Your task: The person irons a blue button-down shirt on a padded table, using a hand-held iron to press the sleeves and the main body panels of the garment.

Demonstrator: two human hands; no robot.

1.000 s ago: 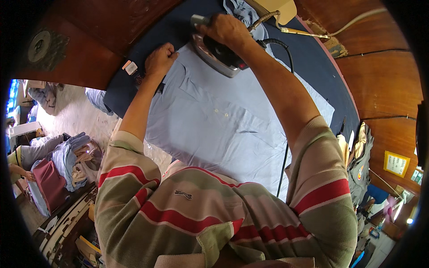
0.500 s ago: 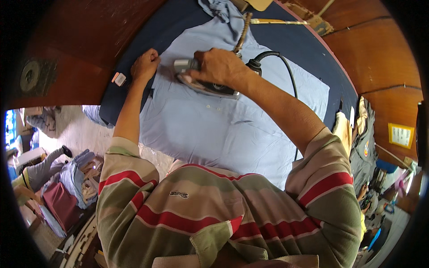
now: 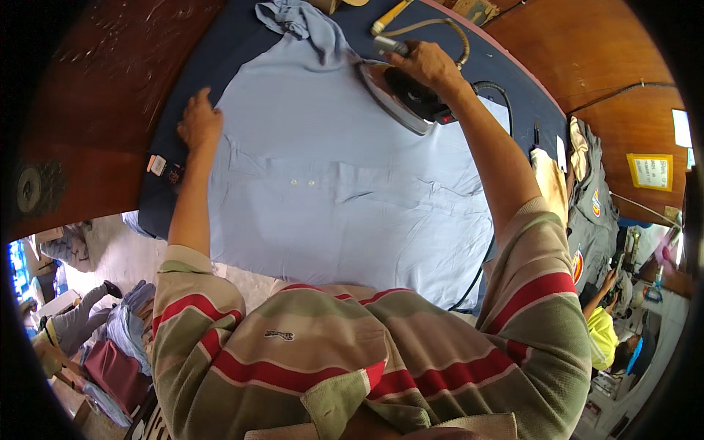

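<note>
Ironing step: right hand point(image 3: 429, 64) clenched on iron point(image 3: 402, 99) at shirt point(image 3: 330, 183) far right. Left hand point(image 3: 198, 121) flat, released, pins shirt's left edge on bench point(image 3: 158, 198). Next pass likely needs cloth kept taut.

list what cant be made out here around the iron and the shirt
- Iron handle, head view: the right hand covers it.
- Light blue shirt near hem: hidden behind the person's own striped top.
- Shirt collar: bunched at the top edge, shape unclear.
- Small tag on the board edge by the left hand: too small to make out.
- Iron's cord: its lower end runs out of sight.
</note>
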